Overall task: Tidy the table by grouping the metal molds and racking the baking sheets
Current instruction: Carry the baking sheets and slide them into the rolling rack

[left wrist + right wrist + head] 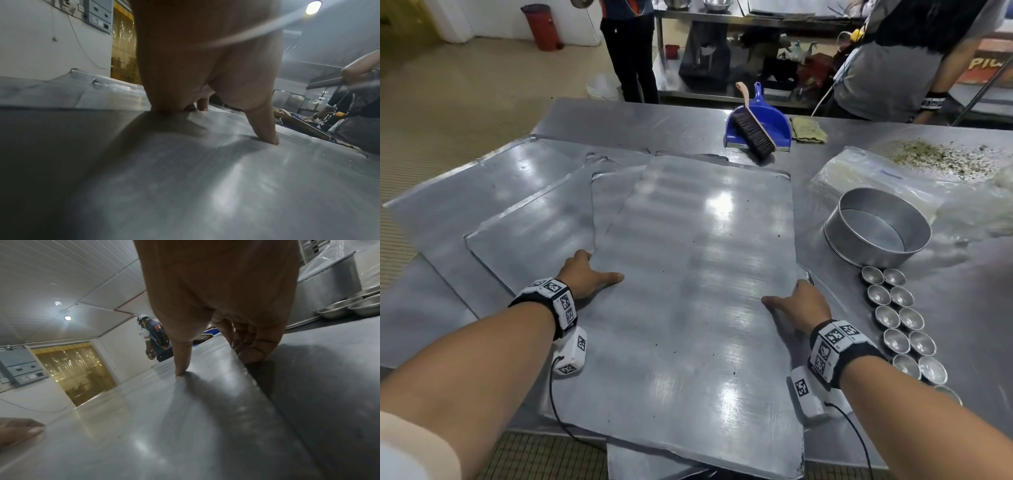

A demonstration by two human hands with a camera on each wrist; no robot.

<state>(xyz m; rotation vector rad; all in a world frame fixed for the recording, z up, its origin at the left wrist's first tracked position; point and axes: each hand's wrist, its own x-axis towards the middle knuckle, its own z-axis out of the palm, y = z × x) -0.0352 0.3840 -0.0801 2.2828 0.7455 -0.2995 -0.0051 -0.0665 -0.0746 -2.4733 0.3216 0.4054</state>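
Note:
A large flat baking sheet (698, 274) lies on top of several overlapping sheets (527, 219), its near end past the table's front edge. My left hand (599, 267) grips its left edge, thumb (265, 123) on top and the other fingers down over the edge. My right hand (787, 294) grips the right edge, thumb (182, 356) pressing the top and fingers (255, 350) curled round the rim. To the right, several small round metal molds (904, 322) stand in two rows. A round cake pan (876, 226) sits behind them.
A blue dustpan (767, 120) with a brush (751, 132) and a folded cloth (808, 129) lie at the table's far side. A plastic bag (859, 174) and scattered crumbs (941, 157) are at far right. Two people (893, 68) stand beyond the table.

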